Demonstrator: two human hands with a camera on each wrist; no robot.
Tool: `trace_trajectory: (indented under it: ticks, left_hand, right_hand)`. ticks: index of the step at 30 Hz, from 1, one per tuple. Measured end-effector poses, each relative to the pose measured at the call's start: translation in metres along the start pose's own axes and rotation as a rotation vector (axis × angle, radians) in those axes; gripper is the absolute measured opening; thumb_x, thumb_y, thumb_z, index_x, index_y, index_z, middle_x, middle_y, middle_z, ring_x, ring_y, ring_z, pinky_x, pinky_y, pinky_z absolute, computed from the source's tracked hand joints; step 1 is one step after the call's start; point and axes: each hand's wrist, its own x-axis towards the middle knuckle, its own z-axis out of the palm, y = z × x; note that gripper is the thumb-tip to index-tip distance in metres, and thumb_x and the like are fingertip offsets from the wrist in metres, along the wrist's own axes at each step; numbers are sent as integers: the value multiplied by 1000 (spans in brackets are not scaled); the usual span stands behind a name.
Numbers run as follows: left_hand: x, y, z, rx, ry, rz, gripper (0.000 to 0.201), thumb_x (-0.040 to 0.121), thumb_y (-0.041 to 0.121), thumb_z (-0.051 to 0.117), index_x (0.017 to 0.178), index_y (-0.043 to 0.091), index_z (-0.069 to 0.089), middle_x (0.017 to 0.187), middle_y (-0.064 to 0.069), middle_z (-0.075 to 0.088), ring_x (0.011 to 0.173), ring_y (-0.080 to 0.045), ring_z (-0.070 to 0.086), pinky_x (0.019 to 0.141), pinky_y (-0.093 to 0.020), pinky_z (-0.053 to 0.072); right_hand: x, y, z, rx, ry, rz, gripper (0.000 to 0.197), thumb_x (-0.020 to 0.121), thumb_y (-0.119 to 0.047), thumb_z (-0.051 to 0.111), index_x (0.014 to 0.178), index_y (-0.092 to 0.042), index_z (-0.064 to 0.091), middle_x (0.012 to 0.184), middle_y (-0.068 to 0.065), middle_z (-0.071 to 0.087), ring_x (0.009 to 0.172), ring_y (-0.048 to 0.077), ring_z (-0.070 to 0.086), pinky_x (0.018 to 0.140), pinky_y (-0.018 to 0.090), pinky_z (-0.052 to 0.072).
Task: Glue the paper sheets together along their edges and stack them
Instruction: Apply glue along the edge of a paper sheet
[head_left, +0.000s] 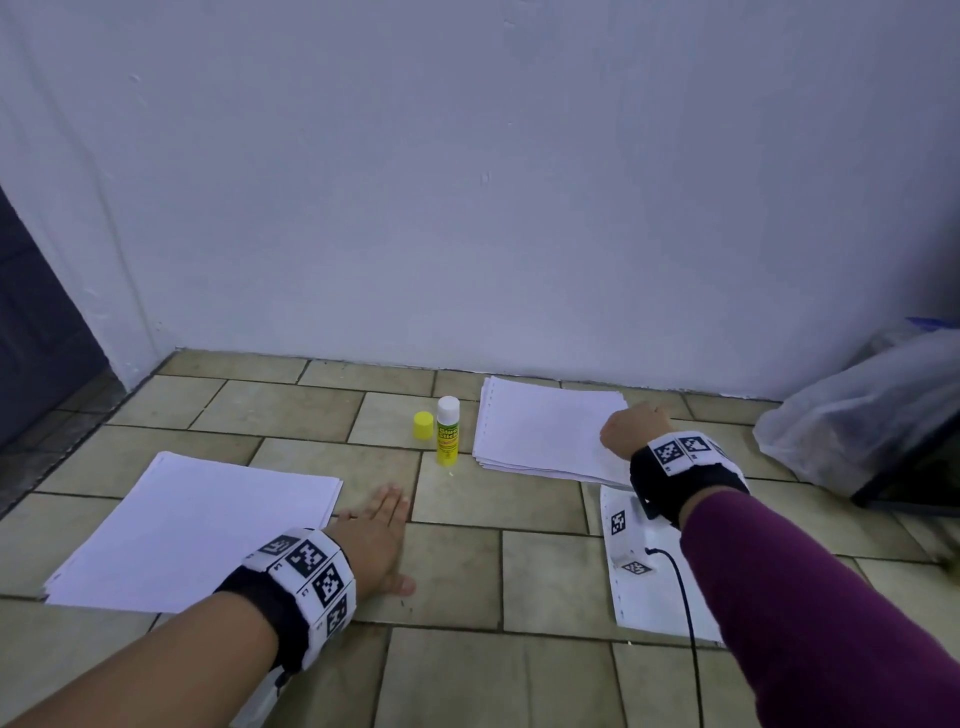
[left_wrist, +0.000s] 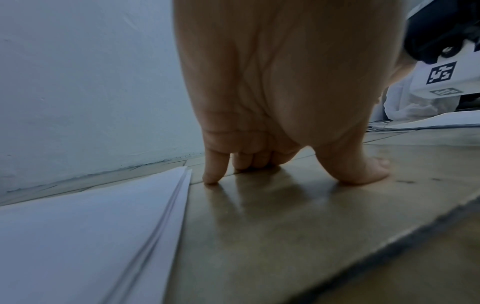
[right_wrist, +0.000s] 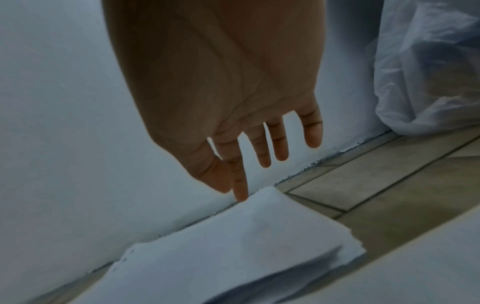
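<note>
Lighting is dim, cool and bluish in all three views; no source is visible. The head view is fairly sharp, with wide-angle bending at the edges. Both wrist views are darker, soft and grainy. The left hand fills its frame out of focus, casting soft reflections on the glossy floor tiles. The nearest paper stack is blurred along its front edge.

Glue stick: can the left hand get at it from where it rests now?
Probably yes. The left hand lies flat on the floor tiles beside the near paper stack, holding nothing. The glue stick stands uncapped and upright ahead of it, with only bare tile between; its yellow cap stands beside it.
</note>
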Motion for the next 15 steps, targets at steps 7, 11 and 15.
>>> trace_trajectory:
  ticks: [7,11,15]
  left_hand:
    - [-5,1,-1,-20,15,3,94,96,49,44,149,2,-17,157,-11,-25,146,-22,-20,120,-44,9]
    - [-5,1,0,-27,29,0,94,96,50,44,149,2,-17,157,-11,-23,146,-22,-18,119,-45,10]
    - [-2,-2,5,-15,83,11,94,95,51,46,150,3,-13,159,-10,-19,147,-21,-14,120,-43,12]
  right_hand:
    - [-54,19,19,230,-162,-216,84,87,-44,62,150,-11,18,157,7,20,143,24,21,115,39,26]
    - [-101,25,41,150,-342,-274,107,86,-44,64,150,-5,-12,159,8,-16,147,21,-10,119,40,12]
    - [-116,27,57,91,-370,-272,99,91,-38,59,149,-4,-14,157,11,-20,146,23,-14,118,35,10]
